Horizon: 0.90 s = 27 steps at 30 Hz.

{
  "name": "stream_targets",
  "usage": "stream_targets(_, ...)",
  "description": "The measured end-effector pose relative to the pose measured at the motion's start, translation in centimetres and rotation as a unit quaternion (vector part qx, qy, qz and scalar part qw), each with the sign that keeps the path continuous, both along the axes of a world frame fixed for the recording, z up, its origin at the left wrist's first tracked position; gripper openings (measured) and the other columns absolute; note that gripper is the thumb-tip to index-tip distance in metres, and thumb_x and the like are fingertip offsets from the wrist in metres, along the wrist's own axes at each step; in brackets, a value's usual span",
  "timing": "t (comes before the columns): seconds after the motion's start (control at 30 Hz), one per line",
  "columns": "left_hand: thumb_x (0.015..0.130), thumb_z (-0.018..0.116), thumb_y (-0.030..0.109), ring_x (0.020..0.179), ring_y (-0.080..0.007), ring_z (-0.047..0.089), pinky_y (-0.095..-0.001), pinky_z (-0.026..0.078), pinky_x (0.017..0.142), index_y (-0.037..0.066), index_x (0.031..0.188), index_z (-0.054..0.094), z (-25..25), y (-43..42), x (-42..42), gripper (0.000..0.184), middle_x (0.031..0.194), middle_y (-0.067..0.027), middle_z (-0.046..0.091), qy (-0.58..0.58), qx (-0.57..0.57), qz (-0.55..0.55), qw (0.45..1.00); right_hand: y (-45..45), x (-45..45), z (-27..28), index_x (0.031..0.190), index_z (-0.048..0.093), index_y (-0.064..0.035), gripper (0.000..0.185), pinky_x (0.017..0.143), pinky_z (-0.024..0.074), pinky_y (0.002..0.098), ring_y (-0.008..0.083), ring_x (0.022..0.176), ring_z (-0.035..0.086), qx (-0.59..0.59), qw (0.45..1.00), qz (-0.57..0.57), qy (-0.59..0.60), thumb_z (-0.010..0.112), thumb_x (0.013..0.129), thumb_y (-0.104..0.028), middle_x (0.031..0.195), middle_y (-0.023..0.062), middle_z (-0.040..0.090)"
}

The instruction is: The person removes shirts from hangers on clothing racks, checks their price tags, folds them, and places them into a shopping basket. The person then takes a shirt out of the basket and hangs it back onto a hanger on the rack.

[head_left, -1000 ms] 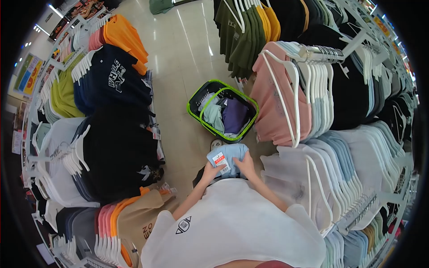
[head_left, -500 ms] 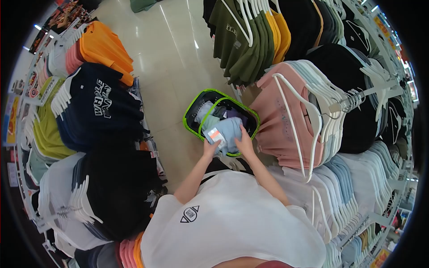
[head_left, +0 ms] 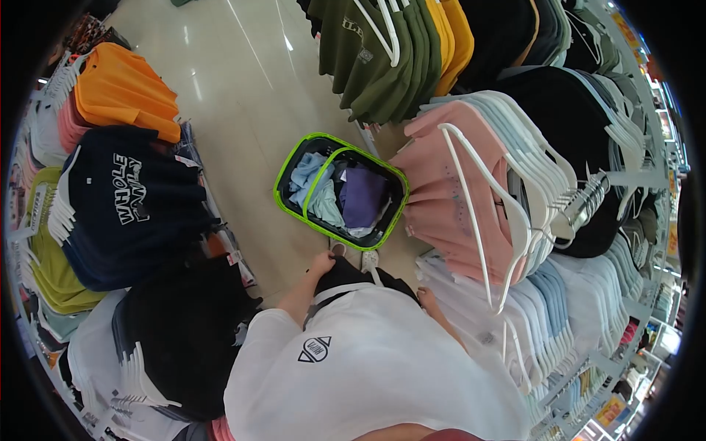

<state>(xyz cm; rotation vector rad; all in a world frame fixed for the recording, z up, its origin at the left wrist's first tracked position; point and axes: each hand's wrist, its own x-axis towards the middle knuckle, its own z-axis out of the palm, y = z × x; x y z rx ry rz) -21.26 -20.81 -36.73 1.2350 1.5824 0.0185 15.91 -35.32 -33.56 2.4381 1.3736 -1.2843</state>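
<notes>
A black shopping basket with a lime-green rim (head_left: 284, 203) and handle stands on the floor before my feet. Inside it lie a folded purple garment (head_left: 363, 197) and light blue and pale mint clothes (head_left: 321, 197). My left hand (head_left: 321, 263) is just below the basket, beside the edge of my black bottoms (head_left: 343, 273). Its fingers look curled; whatever is in them, if anything, is hidden. My right hand (head_left: 426, 298) hangs low at my other side, near the white shirts (head_left: 460, 298). Its fingers are too small and partly hidden to read.
Pink shirts (head_left: 457, 195) on white hangers hang close to the basket's right. Olive shirts (head_left: 379, 62) hang beyond. Along the left rack are orange (head_left: 131, 88), navy (head_left: 132, 202) and black shirts (head_left: 187, 331). A glossy tiled floor (head_left: 235, 110) runs between the racks.
The light blue garment with a tag has left my hands; light blue cloth now lies in the basket. Both hands have drawn back toward my body and moved apart.
</notes>
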Motion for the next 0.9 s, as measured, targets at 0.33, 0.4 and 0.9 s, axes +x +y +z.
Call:
stream_targets(0.33,0.064,0.059,0.027,0.102,-0.0288,0.047,-0.0362,0.039,0.085,0.006,0.114,0.044,-6.7,0.2,12.4,0.056,0.111,-0.0179,0.048,0.020,-0.103,-0.166,0.981,4.4,-3.4,6.3,0.116,0.042,-0.0120,0.034,0.066,0.0440,0.0256,0.0129,0.078,0.054,-0.059,0.953,-0.188,0.229,0.039,0.083,-0.016,0.096,0.0048,0.057)
stream_targets(0.4,0.063,0.062,0.030,0.105,-0.0331,0.044,-0.0388,0.038,0.085,0.005,0.121,0.034,-7.7,0.4,15.2,0.069,0.114,-0.0208,0.044,0.033,-0.078,-0.190,0.978,5.2,-4.7,7.2,0.117,0.042,-0.0120,0.033,0.067,0.0437,0.0251,0.0125,0.081,0.054,-0.052,0.932,-0.221,0.284,0.038,0.084,-0.016,0.098,0.0061,0.057)
stream_targets(0.9,0.073,0.048,0.038,0.075,-0.0328,0.057,-0.0424,0.045,0.066,0.010,0.101,0.051,-7.0,1.1,16.0,0.039,0.078,-0.0175,0.059,-0.013,0.036,-0.082,0.996,4.4,-0.7,2.9,0.113,0.042,-0.0063,0.031,0.055,0.0465,0.0249,0.0167,0.064,0.058,-0.121,0.939,-0.215,0.238,0.038,0.082,-0.011,0.088,0.0111,0.058)
